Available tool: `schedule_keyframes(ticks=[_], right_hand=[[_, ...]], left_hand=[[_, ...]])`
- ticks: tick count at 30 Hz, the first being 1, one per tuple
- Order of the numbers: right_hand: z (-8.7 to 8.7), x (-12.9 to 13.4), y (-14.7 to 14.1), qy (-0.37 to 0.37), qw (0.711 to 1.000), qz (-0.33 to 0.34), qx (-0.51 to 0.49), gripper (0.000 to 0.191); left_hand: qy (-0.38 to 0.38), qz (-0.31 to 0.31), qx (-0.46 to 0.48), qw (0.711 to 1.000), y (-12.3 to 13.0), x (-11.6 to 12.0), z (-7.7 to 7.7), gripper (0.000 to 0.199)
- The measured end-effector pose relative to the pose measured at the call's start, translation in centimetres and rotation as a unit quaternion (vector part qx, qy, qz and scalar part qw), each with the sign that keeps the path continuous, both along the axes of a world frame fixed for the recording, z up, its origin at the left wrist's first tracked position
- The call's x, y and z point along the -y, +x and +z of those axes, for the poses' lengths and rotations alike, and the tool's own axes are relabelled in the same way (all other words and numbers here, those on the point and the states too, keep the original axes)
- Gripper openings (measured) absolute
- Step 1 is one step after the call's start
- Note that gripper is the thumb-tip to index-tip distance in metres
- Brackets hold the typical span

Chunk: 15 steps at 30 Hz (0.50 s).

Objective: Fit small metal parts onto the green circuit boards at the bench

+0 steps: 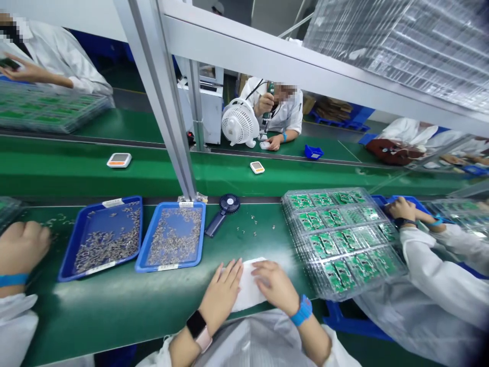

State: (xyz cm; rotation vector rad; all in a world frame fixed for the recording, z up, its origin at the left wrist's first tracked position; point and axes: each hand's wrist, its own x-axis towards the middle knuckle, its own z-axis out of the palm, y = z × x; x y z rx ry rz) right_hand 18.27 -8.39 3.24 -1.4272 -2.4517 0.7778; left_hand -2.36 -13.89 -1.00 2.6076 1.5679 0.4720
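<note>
a white sheet point(248, 285) of cloth or paper lies flat on the green conveyor belt point(114, 326), directly in front of the person, with both hands on it. the left hand point(221, 295) rests on its left side, fingers point(233, 272) flat and slightly apart; the right hand point(275, 288) rests on its right side, fingers point(262, 271) loosely together. neither hand clamps it. just right sits a stack of clear trays point(340, 242) of green circuit boards; further left, a blue tray of small metal parts point(173, 237) and a dark handheld fan point(223, 214). a co-worker's hand point(405, 210) rests in a blue bin point(420, 204) at right.
</note>
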Motion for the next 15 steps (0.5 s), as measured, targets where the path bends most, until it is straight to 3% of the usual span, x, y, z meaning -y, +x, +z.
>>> schedule_keyframes(ticks=[2, 4, 6, 11, 13, 15], right_hand=[[0.1, -2.6, -0.2, 0.043, 0.994, -0.097, 0.002, 0.022], [-0.1, -5.4, -1.2, 0.096, 0.977, -0.182, 0.054, 0.017], [-0.6, -7.6, -2.4, 0.109, 0.97, -0.206, 0.07, 0.019], [-1.5, -9.5, -3.5, 0.107, 0.979, -0.17, 0.031, 0.01], [-0.6, -9.0, -3.1, 0.105, 0.985, -0.135, 0.002, 0.01], [1.3, -7.9, -2.7, 0.104, 0.988, -0.094, -0.058, 0.011]], left_hand=[[0.008, 0.024, -0.023, 0.999, 0.0, 0.5, -1.0, 0.052], [0.014, 0.046, -0.031, 0.998, -0.1, 0.7, -1.1, 0.055], [0.019, 0.064, -0.031, 0.997, -0.2, 0.5, -0.6, 0.056], [-0.004, 0.096, 0.032, 0.995, -0.5, -1.5, 1.7, 0.052], [-0.039, 0.117, 0.115, 0.986, -0.6, -3.2, 3.3, 0.039], [-0.089, 0.128, 0.244, 0.957, -0.5, -4.9, 5.2, 0.029]])
